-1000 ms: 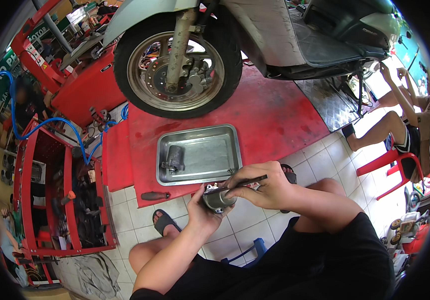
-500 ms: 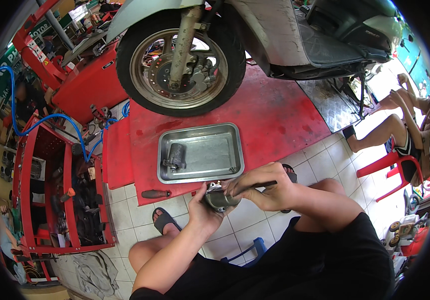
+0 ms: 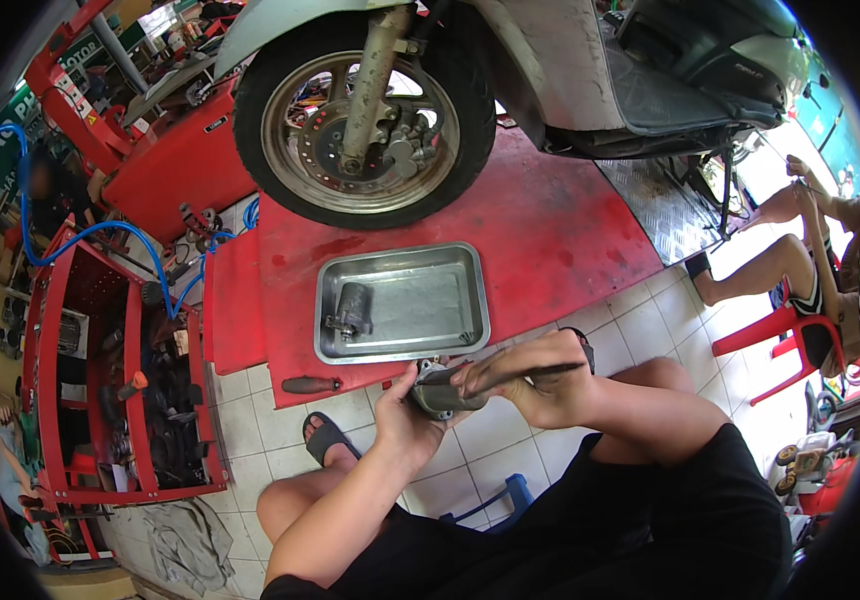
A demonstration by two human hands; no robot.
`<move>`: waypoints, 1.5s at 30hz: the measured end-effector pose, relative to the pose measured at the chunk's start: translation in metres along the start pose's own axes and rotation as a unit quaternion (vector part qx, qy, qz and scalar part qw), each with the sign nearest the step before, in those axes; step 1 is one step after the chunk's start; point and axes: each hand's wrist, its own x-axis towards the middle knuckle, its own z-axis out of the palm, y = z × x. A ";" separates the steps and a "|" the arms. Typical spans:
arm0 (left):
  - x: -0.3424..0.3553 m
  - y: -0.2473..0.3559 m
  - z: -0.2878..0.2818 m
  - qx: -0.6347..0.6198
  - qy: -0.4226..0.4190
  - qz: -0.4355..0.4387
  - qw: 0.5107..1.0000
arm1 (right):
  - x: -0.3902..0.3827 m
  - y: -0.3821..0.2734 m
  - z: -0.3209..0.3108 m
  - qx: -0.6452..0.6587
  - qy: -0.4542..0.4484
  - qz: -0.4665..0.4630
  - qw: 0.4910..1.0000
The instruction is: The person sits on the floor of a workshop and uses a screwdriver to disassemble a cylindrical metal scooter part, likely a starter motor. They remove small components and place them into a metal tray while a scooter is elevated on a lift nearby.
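Head view: your left hand (image 3: 402,418) gripped a grey metal cylinder (image 3: 439,393) in front of you, at the clock's centre. Your right hand (image 3: 548,388), at three o'clock, pinched a dark strip (image 3: 561,369), fingers near the cylinder. A metal tray (image 3: 420,302) lay at eleven o'clock with a second grey part (image 3: 353,307) inside; a dark handle (image 3: 308,385) lay at nine o'clock.

The left hand (image 3: 405,412) grips a grey metal part (image 3: 440,394) at five o'clock from the metal tray (image 3: 418,308), and the right hand (image 3: 542,388) holds a dark strip (image 3: 555,370) at that part's three-o'clock side. A grimy cylinder (image 3: 353,308) lies inside the tray at nine; a scooter wheel (image 3: 330,150) stands beyond, at twelve.
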 end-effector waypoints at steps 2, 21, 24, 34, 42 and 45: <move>0.000 0.001 0.000 -0.011 -0.007 -0.003 1.000 | 0.003 0.006 -0.001 0.026 0.009 0.008 1.000; 0.000 0.037 0.008 -0.080 0.033 0.100 0.991 | 0.033 0.027 -0.003 0.213 0.098 0.149 0.961; 0.004 0.051 0.009 -0.169 0.074 0.099 0.978 | 0.045 0.049 -0.020 0.303 0.200 0.141 0.921; -0.011 0.069 0.019 -0.242 0.006 0.146 0.959 | 0.047 0.126 -0.026 -0.343 -0.118 0.230 0.903; -0.014 0.065 0.011 -0.241 -0.118 0.121 0.956 | 0.029 0.169 0.004 -0.489 -0.331 0.237 0.771; -0.012 0.063 0.005 -0.227 -0.178 0.115 0.951 | 0.025 0.175 0.005 -0.495 -0.338 0.229 0.767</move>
